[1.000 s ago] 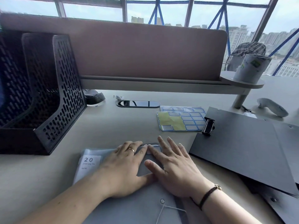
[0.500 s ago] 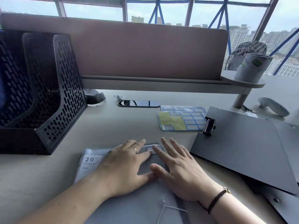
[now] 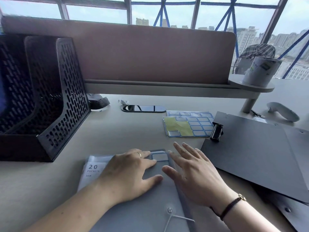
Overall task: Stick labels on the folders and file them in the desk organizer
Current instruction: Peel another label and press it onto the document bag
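Observation:
A grey folder (image 3: pixel 150 208) with a string clasp lies on the desk in front of me, on top of a pale "20 pockets" folder (image 3: pixel 93 168). A blue-edged label (image 3: pixel 160 156) sits stuck at the grey folder's far corner. My left hand (image 3: pixel 128 171) lies flat on the folder, its index fingertip touching the label's near left corner. My right hand (image 3: pixel 192 171) hovers just right of the label with straight, spread fingers, slightly blurred. Two label sheets (image 3: pixel 189 126) lie further back. The black mesh desk organizer (image 3: pixel 55 101) stands at the left.
Dark folders (image 3: pixel 260 148) are stacked at the right, with a black binder clip (image 3: pixel 216 132) on their far left corner. A cable port (image 3: pixel 143 108) sits in the desk behind. A raised shelf carries a white cup (image 3: pixel 260 71). A white controller (image 3: pixel 284 113) lies far right.
My right hand has come off the label and drawn to the right, uncovering it. My left hand stays flat on the folder, its fingers shifted slightly left.

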The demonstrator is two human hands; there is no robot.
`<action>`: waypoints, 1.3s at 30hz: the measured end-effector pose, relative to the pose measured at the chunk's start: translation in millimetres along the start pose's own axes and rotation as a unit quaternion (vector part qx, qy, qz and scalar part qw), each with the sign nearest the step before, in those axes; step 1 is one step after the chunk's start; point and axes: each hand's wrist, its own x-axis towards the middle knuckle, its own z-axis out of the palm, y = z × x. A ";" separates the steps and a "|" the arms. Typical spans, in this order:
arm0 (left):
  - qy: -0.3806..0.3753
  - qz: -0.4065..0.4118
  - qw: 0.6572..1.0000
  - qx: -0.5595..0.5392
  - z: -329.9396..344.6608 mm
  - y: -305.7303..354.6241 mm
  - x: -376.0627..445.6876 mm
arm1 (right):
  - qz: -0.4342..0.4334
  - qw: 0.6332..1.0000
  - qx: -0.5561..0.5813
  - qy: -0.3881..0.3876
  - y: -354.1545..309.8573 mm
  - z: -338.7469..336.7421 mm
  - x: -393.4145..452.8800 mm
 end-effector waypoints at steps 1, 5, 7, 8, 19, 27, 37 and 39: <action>0.001 -0.001 1.000 0.000 1.0 -1.0 0.3 | -0.005 1.000 0.001 -0.002 -1.1 1.3 0.5; -0.006 -0.004 1.000 0.009 3.9 -2.9 1.6 | -0.037 0.998 0.007 -0.042 -7.4 5.7 2.0; -0.005 -0.006 1.000 0.013 3.8 -2.4 1.8 | -0.037 0.998 0.000 -0.044 -7.4 4.3 1.5; 0.001 -0.008 1.000 0.013 3.4 -2.2 1.7 | -0.034 0.999 -0.007 -0.039 -5.9 3.5 1.1; -0.080 -0.023 0.994 0.066 9.5 -2.4 3.1 | -0.041 0.999 0.006 -0.030 -12.8 10.1 11.2; -0.108 -0.039 0.992 0.058 7.5 0.5 4.6 | 0.000 0.999 -0.014 -0.034 -1.7 10.5 7.2; -0.114 -0.061 0.989 0.077 0.9 -4.6 2.3 | 0.008 1.000 -0.011 -0.024 2.3 12.3 8.0; -0.105 -0.056 0.990 0.074 0.9 -5.3 1.0 | -0.001 1.000 0.007 -0.024 1.8 11.8 5.7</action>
